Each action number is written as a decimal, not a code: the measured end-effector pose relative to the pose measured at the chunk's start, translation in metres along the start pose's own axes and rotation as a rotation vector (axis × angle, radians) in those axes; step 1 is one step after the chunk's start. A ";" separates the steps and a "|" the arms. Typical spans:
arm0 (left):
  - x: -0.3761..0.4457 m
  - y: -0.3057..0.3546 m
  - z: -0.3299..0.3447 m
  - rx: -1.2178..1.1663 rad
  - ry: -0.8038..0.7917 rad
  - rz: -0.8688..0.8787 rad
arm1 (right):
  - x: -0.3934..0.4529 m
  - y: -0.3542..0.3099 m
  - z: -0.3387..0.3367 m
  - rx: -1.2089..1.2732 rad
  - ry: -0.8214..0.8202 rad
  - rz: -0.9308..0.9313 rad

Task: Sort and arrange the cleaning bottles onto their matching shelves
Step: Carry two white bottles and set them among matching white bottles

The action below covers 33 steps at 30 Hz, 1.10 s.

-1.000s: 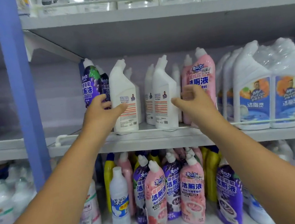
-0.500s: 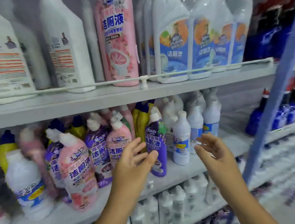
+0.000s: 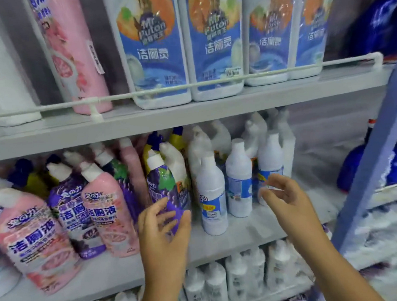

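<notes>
Left hand (image 3: 163,226): fingers spread and loosely curved around the lower body of a purple bottle (image 3: 166,188). They lie against its label, but whether a grip has closed cannot be told from this view. Right hand (image 3: 284,196): open, fingers relaxed and slightly curled, holding nothing, just in front of the rightmost of three white bottles (image 3: 237,183) that stand to the right of the left hand.

Change noted: a second ago both hands were up at the higher shelf, touching a purple and a pink bottle among white ones. Half a second ago they had dropped to the middle shelf, both open and short of the stock. Now the left hand has reached the purple bottle and the right has drawn near the white group. Judgement: work on the upper row has been left, and the purple bottle is the next item selected for sorting; it stands upright at the boundary between the mixed stock and the white bottles.

Left of the left hand: pink bottles (image 3: 107,214) and further purple ones, leaning and intermingled, with yellow bottles behind. This section appears unsorted.

Surface: the middle shelf (image 3: 242,234) is a pale grey board, its front edge just below both hands. Above the hands, the upper shelf carries a white guard rail (image 3: 187,86), behind which stand blue-labelled white bottles (image 3: 217,42) and one pink bottle. Below the hands, a lower tier holds rows of white bottles.

Room: a blue upright post (image 3: 378,160) stands to the right of the right hand; beyond it, dark blue bottles, blurred.
</notes>
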<state>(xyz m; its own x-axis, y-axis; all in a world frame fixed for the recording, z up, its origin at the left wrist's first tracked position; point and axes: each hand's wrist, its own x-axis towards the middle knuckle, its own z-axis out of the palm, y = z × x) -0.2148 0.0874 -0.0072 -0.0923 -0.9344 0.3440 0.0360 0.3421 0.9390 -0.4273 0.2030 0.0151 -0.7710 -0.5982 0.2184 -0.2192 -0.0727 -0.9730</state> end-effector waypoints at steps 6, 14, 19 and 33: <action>-0.022 -0.011 0.063 -0.029 -0.068 -0.097 | 0.052 0.039 -0.028 -0.092 -0.068 -0.026; 0.001 -0.026 0.110 0.206 -0.055 -0.199 | 0.103 0.074 -0.039 -0.174 -0.079 -0.061; -0.001 -0.029 0.116 0.276 -0.015 -0.208 | 0.125 0.085 -0.038 -0.109 -0.218 0.000; -0.025 -0.019 0.092 0.189 -0.047 -0.253 | 0.102 0.087 -0.045 -0.056 -0.323 -0.031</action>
<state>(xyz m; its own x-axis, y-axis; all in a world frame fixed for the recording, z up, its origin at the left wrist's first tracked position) -0.3045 0.1128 -0.0336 -0.1210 -0.9881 0.0947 -0.1792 0.1156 0.9770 -0.5523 0.1716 -0.0439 -0.5360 -0.8191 0.2044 -0.2795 -0.0562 -0.9585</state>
